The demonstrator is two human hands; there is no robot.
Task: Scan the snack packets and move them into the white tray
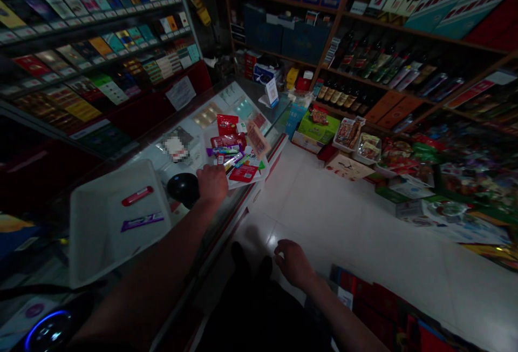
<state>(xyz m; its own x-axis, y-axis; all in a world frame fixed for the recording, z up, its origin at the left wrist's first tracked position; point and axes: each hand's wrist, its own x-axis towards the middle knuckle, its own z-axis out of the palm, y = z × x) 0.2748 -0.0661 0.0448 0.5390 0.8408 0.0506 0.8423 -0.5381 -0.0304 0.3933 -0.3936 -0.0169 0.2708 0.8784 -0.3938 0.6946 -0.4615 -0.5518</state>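
Many packets lay by our left hand at the counter's edge, grip unclear; our right hand hung loosely parted.

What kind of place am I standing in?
It looks like a small convenience or liquor shop: what appear to be cigarette packs fill the racks, bottles line wooden shelves, and there's a glass-topped counter.
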